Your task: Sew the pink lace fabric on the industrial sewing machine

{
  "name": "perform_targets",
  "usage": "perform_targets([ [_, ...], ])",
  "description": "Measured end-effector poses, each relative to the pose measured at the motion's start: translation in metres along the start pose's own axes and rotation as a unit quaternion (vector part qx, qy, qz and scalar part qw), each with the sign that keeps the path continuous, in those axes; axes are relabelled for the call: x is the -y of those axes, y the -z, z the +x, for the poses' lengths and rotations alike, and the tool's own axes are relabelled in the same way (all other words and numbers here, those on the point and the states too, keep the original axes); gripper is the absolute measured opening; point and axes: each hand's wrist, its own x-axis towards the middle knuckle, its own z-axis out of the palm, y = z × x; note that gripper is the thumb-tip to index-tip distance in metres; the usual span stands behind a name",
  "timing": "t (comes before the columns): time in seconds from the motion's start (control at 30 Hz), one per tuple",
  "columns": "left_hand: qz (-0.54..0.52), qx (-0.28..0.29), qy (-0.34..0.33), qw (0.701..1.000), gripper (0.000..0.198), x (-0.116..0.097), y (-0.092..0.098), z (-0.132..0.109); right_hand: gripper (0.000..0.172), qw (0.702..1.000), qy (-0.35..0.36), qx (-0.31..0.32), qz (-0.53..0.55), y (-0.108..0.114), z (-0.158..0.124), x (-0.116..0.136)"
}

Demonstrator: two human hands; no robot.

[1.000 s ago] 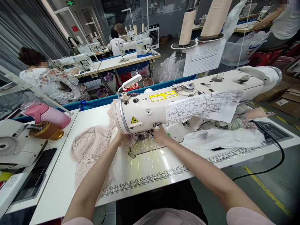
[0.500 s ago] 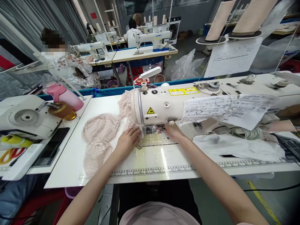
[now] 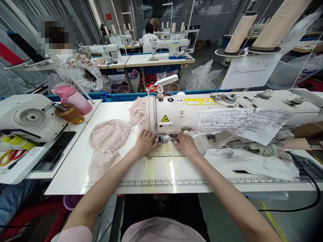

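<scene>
My left hand (image 3: pixel 145 142) lies on the pink lace fabric (image 3: pixel 108 141) just left of the needle area, fingers spread flat and pressing it down. My right hand (image 3: pixel 184 145) rests on the plate right of the presser foot (image 3: pixel 167 138), fingers curled toward the needle; what they pinch is hidden under the machine head. The white sewing machine (image 3: pixel 181 114) stretches rightward across the white table (image 3: pixel 161 174). The lace spreads out to the left and trails behind the machine head.
A handwritten paper (image 3: pixel 242 121) hangs on the machine arm. White cloth (image 3: pixel 249 161) lies at right beside a black cable (image 3: pixel 310 188). A second machine (image 3: pixel 27 117), pink bottle (image 3: pixel 74 97) and phone (image 3: pixel 54 151) stand at left. Other people sit at tables behind.
My head has shifted, so the view has turned a little. My left hand has slid right along the lace toward the presser foot. My right hand has stayed at the needle.
</scene>
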Motion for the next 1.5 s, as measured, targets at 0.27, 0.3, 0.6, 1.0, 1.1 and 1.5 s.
perform_targets([
  [0.27, -0.021, -0.02, 0.039, 0.999, 0.053, -0.004, -0.004, 0.018, 0.031, 0.998, 0.003, -0.002, -0.07, -0.003, 0.004, -0.003],
  [0.3, -0.025, -0.024, 0.036, 0.999, 0.053, -0.004, -0.002, 0.017, 0.03, 0.997, 0.005, -0.003, -0.074, -0.003, 0.004, -0.004],
  [0.6, -0.052, -0.027, -0.036, 0.998, 0.03, 0.003, 0.003, -0.009, 0.032, 0.996, 0.005, -0.007, -0.084, -0.008, 0.001, -0.005],
  [1.0, -0.049, -0.051, -0.097, 0.993, 0.032, -0.008, 0.007, -0.023, 0.035, 0.997, -0.016, 0.028, -0.072, -0.003, 0.0, -0.001],
  [1.1, -0.053, -0.056, -0.106, 0.991, 0.033, -0.009, 0.011, -0.027, 0.035, 0.997, -0.023, 0.049, -0.063, -0.003, 0.002, -0.002],
  [1.5, -0.035, -0.114, -0.115, 0.986, 0.029, -0.003, -0.001, -0.026, 0.031, 0.993, -0.069, 0.095, 0.01, -0.022, 0.008, -0.018],
])
